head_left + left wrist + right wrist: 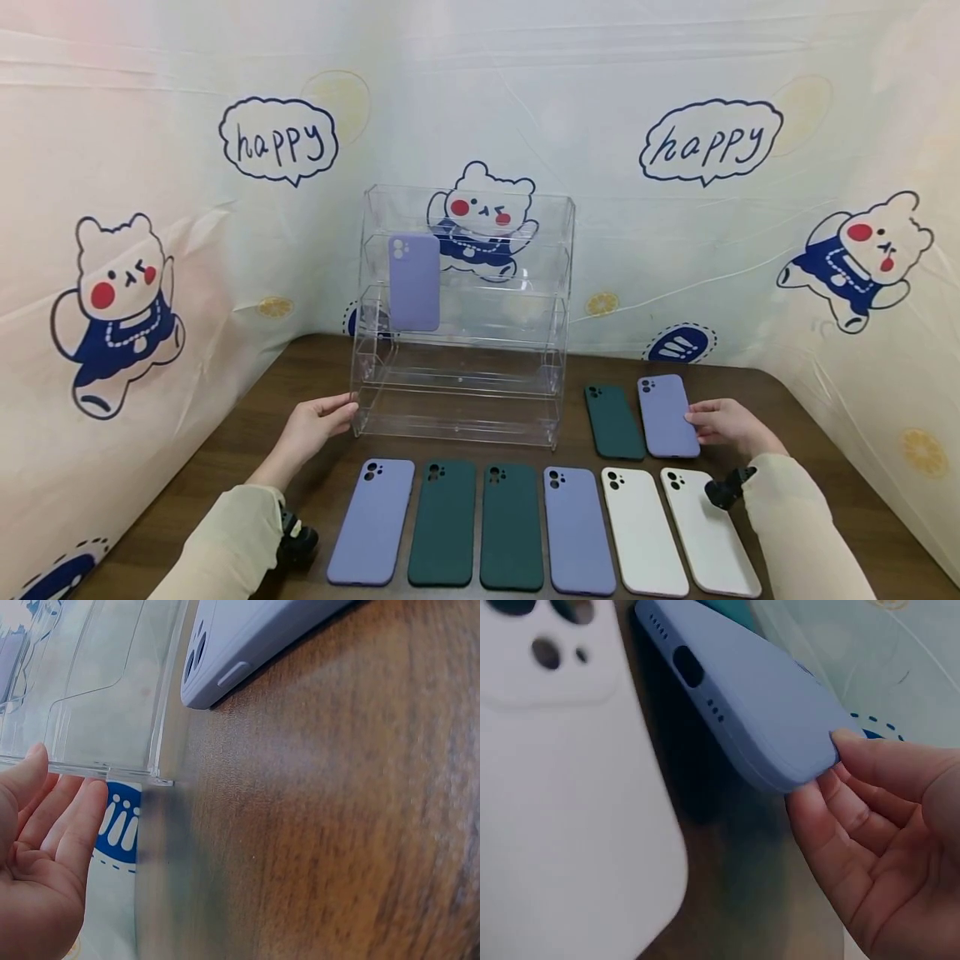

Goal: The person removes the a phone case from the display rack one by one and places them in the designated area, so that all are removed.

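In the head view, my right hand (pixel 723 423) pinches the right edge of a purple phone case (pixel 667 417), thumb on its back face and fingers beneath. The right wrist view shows this case (pixel 780 712) tilted, its near side lifted above the table. Just left of it lies a dark green phone case (pixel 615 422). My left hand (pixel 318 421) holds the lower left edge of a clear tiered display rack (pixel 457 429), the thumb overlapping the edge in the left wrist view. Another purple phone case (pixel 414 283) stands upright in the rack's upper left.
Along the table front lies a row of phone cases: a purple one (pixel 372 525), green ones (pixel 442 525), another purple one (pixel 579 533) and white ones (pixel 645 533). My right forearm passes over the rightmost white case. A printed cloth (pixel 465 67) encloses the wooden table (pixel 247 425).
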Tool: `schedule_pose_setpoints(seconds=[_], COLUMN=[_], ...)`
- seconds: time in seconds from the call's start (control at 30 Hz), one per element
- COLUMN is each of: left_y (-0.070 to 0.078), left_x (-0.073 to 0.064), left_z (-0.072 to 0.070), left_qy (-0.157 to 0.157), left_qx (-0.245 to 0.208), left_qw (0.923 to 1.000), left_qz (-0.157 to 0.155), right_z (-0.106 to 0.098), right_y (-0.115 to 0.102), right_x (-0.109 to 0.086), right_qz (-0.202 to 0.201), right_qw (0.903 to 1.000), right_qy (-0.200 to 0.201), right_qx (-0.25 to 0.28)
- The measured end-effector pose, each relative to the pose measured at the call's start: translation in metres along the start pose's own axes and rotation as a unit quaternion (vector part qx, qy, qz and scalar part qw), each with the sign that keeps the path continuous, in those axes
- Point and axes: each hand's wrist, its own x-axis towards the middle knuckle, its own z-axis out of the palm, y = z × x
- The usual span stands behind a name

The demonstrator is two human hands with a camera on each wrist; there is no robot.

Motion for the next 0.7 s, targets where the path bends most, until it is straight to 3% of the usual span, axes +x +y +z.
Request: schedule_pose_setpoints(seconds=[0.4,0.7], left_y=[0.000,0.001], left_x=[0.000,-0.001], left_z=[0.000,0.000], left_qy=[0.000,0.001], left_qx=[0.007,0.014], left_qw=[1.0000,0.9999], left_qz=[0.002,0.004], right_z=[0.006,0.011], right_y=[0.004,-0.002], right_x=[0.002,0.000], right_qz=[0.045,0.049], right_qw=[0.9959,0.9914], right_qy=[0.032,0.038], right_qx=[-0.071,-0.115])
